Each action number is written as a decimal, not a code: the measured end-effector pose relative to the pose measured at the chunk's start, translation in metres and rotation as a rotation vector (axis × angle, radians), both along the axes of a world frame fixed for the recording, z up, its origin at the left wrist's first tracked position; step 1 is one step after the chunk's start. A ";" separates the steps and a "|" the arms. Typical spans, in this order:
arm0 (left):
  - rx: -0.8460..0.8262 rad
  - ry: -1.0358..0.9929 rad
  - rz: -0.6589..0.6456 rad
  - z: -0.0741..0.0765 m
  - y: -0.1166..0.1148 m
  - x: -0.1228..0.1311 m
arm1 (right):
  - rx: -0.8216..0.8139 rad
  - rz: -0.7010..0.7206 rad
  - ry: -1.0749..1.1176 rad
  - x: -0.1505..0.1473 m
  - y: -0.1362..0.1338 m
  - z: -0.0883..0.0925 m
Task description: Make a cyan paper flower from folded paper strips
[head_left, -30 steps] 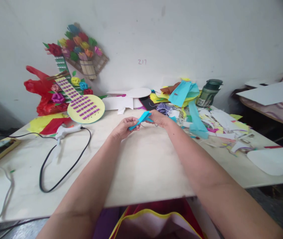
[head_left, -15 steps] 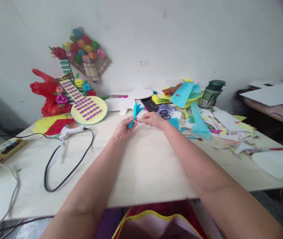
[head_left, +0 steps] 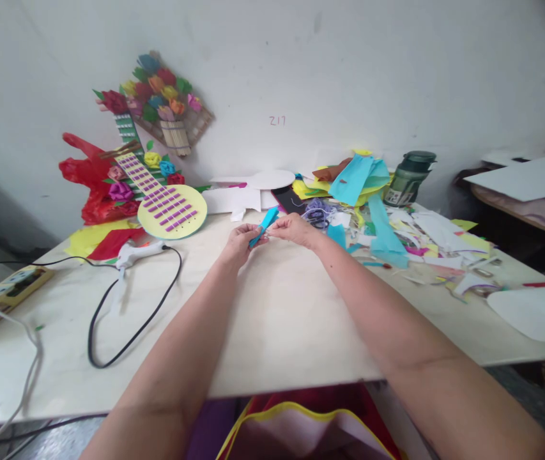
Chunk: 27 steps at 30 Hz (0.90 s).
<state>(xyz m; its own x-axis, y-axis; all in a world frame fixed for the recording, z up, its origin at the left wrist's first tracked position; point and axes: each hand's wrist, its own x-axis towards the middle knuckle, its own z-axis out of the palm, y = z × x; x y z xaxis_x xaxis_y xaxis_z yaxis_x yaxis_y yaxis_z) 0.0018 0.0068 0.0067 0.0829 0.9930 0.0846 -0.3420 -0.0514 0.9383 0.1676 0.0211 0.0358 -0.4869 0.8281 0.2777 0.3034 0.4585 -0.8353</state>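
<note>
My left hand [head_left: 242, 244] is closed around a folded piece of bright blue crepe paper [head_left: 269, 219], which sticks up from the fingers toward the upper right. Close beside it, my right hand [head_left: 296, 231] is closed in a pinch at the paper's side. Between the fingertips of both hands runs a thin strand, too small to tell whether thread or wire. Both hands hover just above the middle of the white table [head_left: 296, 319].
To the left lie a white glue gun [head_left: 131, 254] with a looped black cord, a power strip [head_left: 11, 297] and a yellow paper guitar [head_left: 176, 214]. Paper scraps [head_left: 435, 236], purple yarn [head_left: 317, 214] and a green bottle [head_left: 409, 179] are on the right.
The blue paper was fanned out and upright; now it looks narrower, flatter and tilted to the right. My left hand has turned slightly, while the right stays nearly in place.
</note>
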 end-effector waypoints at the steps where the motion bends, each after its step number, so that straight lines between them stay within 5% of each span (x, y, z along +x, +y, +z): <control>1: 0.007 0.023 0.011 0.000 0.000 0.000 | 0.009 -0.004 -0.014 0.000 0.000 0.001; 8: 0.043 0.244 0.138 -0.001 0.003 0.001 | 0.081 -0.012 -0.119 -0.002 0.007 -0.004; 14: 0.136 0.701 0.159 -0.002 0.003 0.003 | 0.186 -0.095 -0.333 -0.002 0.006 0.003; 17: 0.182 0.858 0.058 0.001 -0.001 0.003 | 0.254 -0.146 -0.435 0.001 0.005 0.009; 21: 0.150 0.803 -0.165 0.008 -0.010 0.002 | 0.252 -0.133 -0.458 0.008 0.011 0.011; 27: 0.046 0.511 -0.522 0.012 -0.015 -0.002 | -0.048 0.087 -0.237 0.021 0.016 0.004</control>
